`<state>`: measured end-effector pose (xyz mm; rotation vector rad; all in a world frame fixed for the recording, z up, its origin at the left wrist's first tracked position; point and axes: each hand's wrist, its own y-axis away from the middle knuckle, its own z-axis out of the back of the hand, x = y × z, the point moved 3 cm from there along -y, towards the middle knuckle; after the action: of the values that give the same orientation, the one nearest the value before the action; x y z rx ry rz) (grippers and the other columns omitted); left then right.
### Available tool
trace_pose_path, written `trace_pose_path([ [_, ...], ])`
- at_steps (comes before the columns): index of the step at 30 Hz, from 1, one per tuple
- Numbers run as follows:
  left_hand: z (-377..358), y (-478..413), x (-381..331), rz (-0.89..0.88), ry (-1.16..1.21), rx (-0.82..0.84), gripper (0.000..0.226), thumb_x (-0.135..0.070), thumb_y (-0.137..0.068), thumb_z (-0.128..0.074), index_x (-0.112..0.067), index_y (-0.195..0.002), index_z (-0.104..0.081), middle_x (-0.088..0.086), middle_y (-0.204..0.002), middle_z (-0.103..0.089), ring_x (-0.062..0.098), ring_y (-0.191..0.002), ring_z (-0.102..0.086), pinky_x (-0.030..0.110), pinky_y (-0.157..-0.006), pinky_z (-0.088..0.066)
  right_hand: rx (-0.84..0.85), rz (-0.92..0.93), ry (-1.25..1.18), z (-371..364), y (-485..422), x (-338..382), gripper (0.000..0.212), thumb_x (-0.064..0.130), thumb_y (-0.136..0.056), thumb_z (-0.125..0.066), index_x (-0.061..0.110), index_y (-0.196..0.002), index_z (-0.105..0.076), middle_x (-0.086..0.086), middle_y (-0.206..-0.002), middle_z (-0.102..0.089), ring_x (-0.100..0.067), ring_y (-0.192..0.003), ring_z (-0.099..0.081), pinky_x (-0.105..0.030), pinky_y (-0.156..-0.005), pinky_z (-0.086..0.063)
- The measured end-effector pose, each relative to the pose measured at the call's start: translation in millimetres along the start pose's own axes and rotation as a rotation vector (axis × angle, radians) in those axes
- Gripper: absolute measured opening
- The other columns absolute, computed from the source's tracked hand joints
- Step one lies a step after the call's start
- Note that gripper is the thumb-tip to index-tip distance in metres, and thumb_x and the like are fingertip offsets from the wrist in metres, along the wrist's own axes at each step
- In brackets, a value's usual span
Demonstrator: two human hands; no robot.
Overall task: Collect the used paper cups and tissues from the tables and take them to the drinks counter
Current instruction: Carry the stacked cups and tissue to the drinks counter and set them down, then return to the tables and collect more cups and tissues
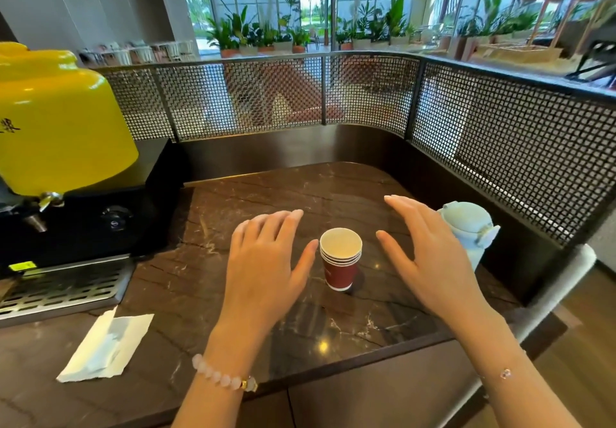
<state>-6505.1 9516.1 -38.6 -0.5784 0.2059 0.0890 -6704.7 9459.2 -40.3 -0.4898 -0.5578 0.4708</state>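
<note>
The stack of red paper cups (340, 257) stands upright on the marble surface (253, 194) by the yellow drinks dispenser (56, 121), tissue (106, 344) lying nearby. Left hand (266, 261) and right hand (430, 254) flank it with fingers spread wide, holding nothing. The delivery looks done; next would be withdrawing or fetching more.

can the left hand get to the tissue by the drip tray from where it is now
Probably yes. The left hand is open and empty beside the stack of cups, and the tissue lies flat on the counter to its left with nothing between them.

A café — yellow drinks dispenser (56, 121) on a marble counter (266, 194), potted plants (266, 34) by the windows.
</note>
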Motion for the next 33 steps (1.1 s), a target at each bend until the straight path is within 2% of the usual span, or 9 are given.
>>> trace_pose_path([
  [2,2,-2,-3,-0.023,0.004,-0.006,0.049,-0.049,-0.09,-0.043,-0.017,-0.124,-0.059,0.005,-0.123,-0.063,0.028,-0.115,-0.056,0.045,-0.102,-0.037,-0.004,-0.002,0.014,4,2,1,0.053,0.04,-0.09,-0.051,0.016,-0.136,-0.048,-0.002,-0.137,-0.052,-0.018,-0.128,-0.047,-0.025,-0.102,-0.033],
  [5,3,-4,-6,-0.062,0.006,-0.019,0.048,-0.049,-0.09,-0.043,-0.017,-0.123,-0.059,0.006,-0.121,-0.063,0.028,-0.113,-0.057,0.047,-0.1,-0.039,-0.015,-0.013,0.073,10,7,3,0.058,0.048,-0.088,-0.041,0.015,-0.135,-0.051,-0.004,-0.135,-0.055,-0.019,-0.124,-0.05,-0.026,-0.098,-0.035],
  [10,-4,-5,-19,-0.169,0.015,-0.045,0.047,-0.046,-0.084,-0.049,-0.017,-0.12,-0.06,0.004,-0.116,-0.065,0.027,-0.108,-0.059,0.045,-0.097,-0.042,-0.08,-0.054,0.191,23,23,-5,0.05,0.041,-0.087,-0.054,0.014,-0.129,-0.055,-0.004,-0.127,-0.06,-0.022,-0.116,-0.057,-0.028,-0.089,-0.038],
  [14,-13,-5,-41,-0.267,0.087,-0.051,0.049,-0.049,-0.086,-0.04,-0.017,-0.118,-0.06,0.003,-0.113,-0.066,0.027,-0.105,-0.06,0.046,-0.095,-0.044,-0.064,-0.134,0.222,40,40,-16,0.054,0.046,-0.087,-0.047,0.015,-0.131,-0.054,-0.004,-0.13,-0.058,-0.023,-0.119,-0.055,-0.03,-0.095,-0.036],
  [16,-16,-6,-57,-0.297,0.118,-0.028,0.049,-0.049,-0.087,-0.042,-0.017,-0.118,-0.061,0.003,-0.114,-0.066,0.026,-0.106,-0.06,0.045,-0.095,-0.043,-0.076,-0.155,0.228,52,49,-23,0.051,0.042,-0.089,-0.051,0.012,-0.13,-0.054,-0.006,-0.13,-0.058,-0.025,-0.12,-0.055,-0.033,-0.097,-0.038],
  [19,-21,-9,-86,-0.368,0.161,0.01,0.049,-0.048,-0.087,-0.043,-0.017,-0.12,-0.06,0.003,-0.115,-0.065,0.026,-0.108,-0.058,0.046,-0.096,-0.043,-0.12,-0.201,0.26,75,63,-35,0.05,0.041,-0.09,-0.052,0.01,-0.129,-0.056,-0.008,-0.13,-0.059,-0.026,-0.12,-0.055,-0.039,-0.097,-0.045],
  [22,-26,-11,-121,-0.457,0.216,0.029,0.05,-0.048,-0.087,-0.039,-0.016,-0.12,-0.059,0.003,-0.115,-0.065,0.027,-0.108,-0.058,0.046,-0.094,-0.044,-0.138,-0.275,0.316,101,79,-52,0.057,0.048,-0.089,-0.04,0.012,-0.132,-0.053,-0.006,-0.132,-0.056,-0.023,-0.124,-0.052,-0.034,-0.099,-0.039],
  [27,-36,-9,-197,-0.597,0.308,0.052,0.05,-0.048,-0.087,-0.037,-0.015,-0.118,-0.06,0.004,-0.112,-0.066,0.027,-0.105,-0.059,0.044,-0.093,-0.043,-0.223,-0.399,0.412,153,117,-86,0.051,0.038,-0.089,-0.055,0.01,-0.131,-0.053,-0.008,-0.131,-0.057,-0.026,-0.122,-0.053,-0.041,-0.1,-0.043],
  [33,-50,9,-303,-0.749,0.442,0.05,0.05,-0.047,-0.087,-0.039,-0.015,-0.118,-0.061,0.001,-0.111,-0.066,0.025,-0.104,-0.06,0.04,-0.091,-0.045,-0.279,-0.574,0.51,222,168,-129,0.064,0.052,-0.086,-0.034,0.014,-0.134,-0.05,-0.006,-0.135,-0.054,-0.023,-0.126,-0.05,-0.04,-0.101,-0.043],
])
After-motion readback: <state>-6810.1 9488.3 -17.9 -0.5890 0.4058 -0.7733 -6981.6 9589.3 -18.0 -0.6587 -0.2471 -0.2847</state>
